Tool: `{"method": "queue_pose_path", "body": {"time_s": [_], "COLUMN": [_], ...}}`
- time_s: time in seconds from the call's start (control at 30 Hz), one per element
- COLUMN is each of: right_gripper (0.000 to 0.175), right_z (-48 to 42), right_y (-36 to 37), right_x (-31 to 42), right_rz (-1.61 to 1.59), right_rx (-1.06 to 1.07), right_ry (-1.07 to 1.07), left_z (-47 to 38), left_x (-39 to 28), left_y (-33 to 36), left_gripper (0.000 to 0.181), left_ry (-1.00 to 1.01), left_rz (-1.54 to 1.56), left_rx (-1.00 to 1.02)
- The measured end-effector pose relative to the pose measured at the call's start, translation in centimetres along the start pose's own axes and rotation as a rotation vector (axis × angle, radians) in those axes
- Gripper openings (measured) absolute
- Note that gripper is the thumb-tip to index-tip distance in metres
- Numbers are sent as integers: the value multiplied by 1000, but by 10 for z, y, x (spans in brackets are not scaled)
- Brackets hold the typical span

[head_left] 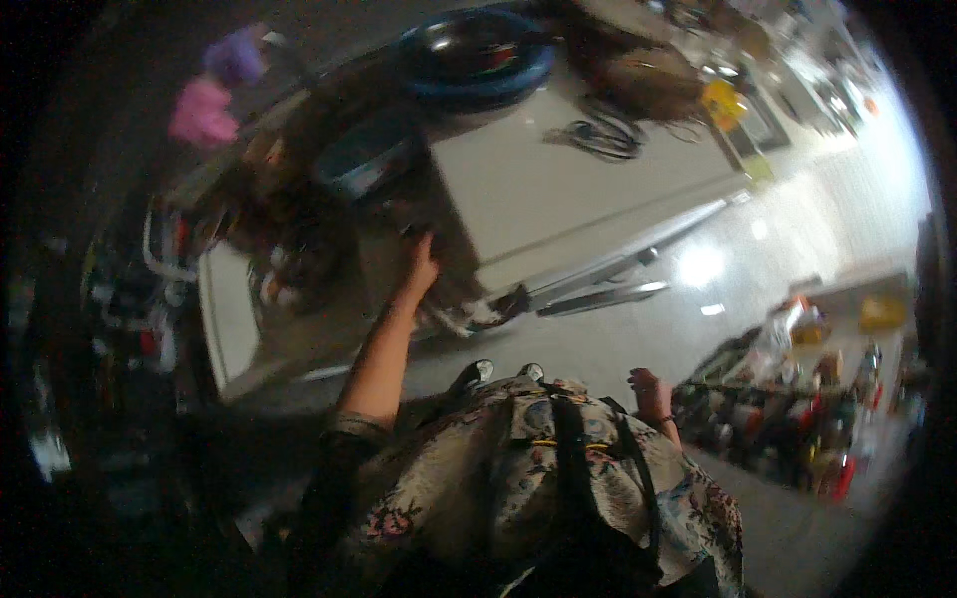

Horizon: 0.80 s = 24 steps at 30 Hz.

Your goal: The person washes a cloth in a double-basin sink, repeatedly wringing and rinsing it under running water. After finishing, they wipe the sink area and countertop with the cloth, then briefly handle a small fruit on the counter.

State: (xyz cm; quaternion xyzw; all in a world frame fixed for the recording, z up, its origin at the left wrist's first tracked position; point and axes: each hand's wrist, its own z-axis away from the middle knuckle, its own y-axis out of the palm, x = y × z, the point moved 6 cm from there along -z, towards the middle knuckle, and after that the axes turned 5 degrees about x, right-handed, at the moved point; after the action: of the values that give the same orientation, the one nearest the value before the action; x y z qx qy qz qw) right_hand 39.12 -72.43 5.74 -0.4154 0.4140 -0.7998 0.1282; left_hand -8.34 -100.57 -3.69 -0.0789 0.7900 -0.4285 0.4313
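Note:
My left hand (424, 267) is stretched out over a dark, shadowed part of the work surface, beside the edge of a white board (523, 194). Blur and shadow hide whether its fingers hold the small dark thing at their tips. Just beyond it sits a dark teal container (370, 161). Low at my side, my right hand (652, 392) hangs with loose, parted fingers and nothing visible in them. A floral apron (523, 478) with dark straps covers my front.
A blue round basin (516, 86) with something dark and glossy in it stands at the far side. Coiled cable (602, 138) lies on the white board. Metal bars (605, 295) jut along the near edge. Many bottles (830, 374) crowd the right. Pink cloth-like material (203, 116) hangs far left.

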Motion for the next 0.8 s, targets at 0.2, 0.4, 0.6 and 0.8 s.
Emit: {"method": "queue_pose_path", "body": {"time_s": [0.2,0.4,0.6,0.8], "right_gripper": [17,12,14,15], "right_z": [61,104,151,117], "right_y": [37,64,80,51], "right_x": [1,-5,-30,-30], "right_rz": [221,81,-105,32], "right_rx": [-56,-152,-221,-204], "right_ry": [169,311,480,403], "left_z": [-17,31,-12,-47], "left_x": [23,99,-74,-214], "left_y": [-8,-40,-130,-46], "left_gripper": [43,43,44,39], "left_ry": [-491,-558,-253,421], "left_rz": [151,553,968,25], "left_rx": [183,122,132,364]}}
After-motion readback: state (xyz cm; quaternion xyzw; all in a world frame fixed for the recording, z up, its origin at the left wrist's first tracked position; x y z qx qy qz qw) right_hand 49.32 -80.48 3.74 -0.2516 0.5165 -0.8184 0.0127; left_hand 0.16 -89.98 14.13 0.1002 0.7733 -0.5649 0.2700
